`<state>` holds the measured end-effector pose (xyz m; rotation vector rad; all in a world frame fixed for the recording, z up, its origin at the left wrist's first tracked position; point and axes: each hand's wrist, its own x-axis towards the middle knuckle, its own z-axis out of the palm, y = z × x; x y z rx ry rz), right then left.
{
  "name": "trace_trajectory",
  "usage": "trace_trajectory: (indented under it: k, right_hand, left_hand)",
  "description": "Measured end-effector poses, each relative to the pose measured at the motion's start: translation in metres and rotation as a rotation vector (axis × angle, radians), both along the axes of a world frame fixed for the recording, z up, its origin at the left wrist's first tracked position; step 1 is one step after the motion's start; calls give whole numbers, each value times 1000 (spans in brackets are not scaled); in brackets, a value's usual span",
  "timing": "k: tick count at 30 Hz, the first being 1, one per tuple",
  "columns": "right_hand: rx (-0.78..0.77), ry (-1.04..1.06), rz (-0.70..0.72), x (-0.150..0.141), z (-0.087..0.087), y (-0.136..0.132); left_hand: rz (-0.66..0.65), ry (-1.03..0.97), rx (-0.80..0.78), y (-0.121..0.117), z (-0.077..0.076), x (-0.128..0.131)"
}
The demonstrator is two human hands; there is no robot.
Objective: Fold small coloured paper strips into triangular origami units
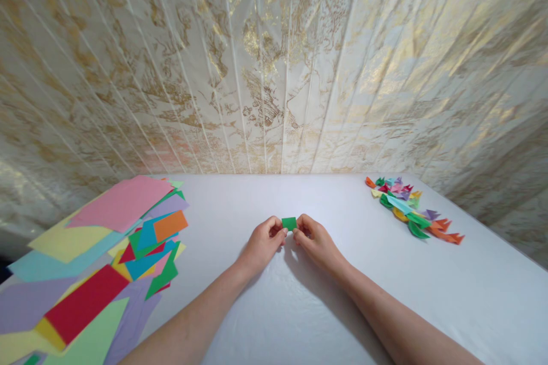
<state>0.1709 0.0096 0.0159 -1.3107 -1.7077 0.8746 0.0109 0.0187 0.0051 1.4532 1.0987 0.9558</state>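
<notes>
A small green piece of paper [289, 223] is held up between my two hands over the middle of the white table [274, 308]. My left hand [266, 242] pinches its left side between thumb and fingers. On the opposite side, my right hand [315, 239] grips the lower right edge in the same way. The paper looks like a flat rectangle facing me; whether it is folded I cannot tell. Both forearms reach in from the bottom, and a shadow falls beneath the right one.
Sheets and cut pieces of coloured paper lie spread at the left, among them a pink sheet [124, 199], a red rectangle [88, 302] and an orange piece [171, 226]. Several folded paper figures [402, 205] sit at the back right. A gold-patterned curtain [265, 68] hangs behind the table.
</notes>
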Motion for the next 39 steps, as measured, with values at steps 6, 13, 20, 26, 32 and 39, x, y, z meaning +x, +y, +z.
trace_trajectory:
  k: [6, 13, 20, 26, 32, 39]
  right_hand:
    - [11, -119, -13, -4, -1, -2]
    - [-15, -99, 21, -2, -1, -3]
    - [-16, -15, 39, 1, -4, 0]
    - [11, -38, 8, 0, -5, 0]
    - [18, -61, 30, -1, -6, -2]
    - [-48, -15, 40, 0, -4, 0]
  left_hand:
    - [-21, 39, 57, -2, -3, 1]
    - [-38, 47, 29, -3, 3, 1]
    - [17, 40, 9, -1, 0, 1]
    - [4, 79, 56, 0, -6, 1]
    - [21, 129, 112, -1, -8, 1]
    - [-10, 74, 11, 1, -7, 0]
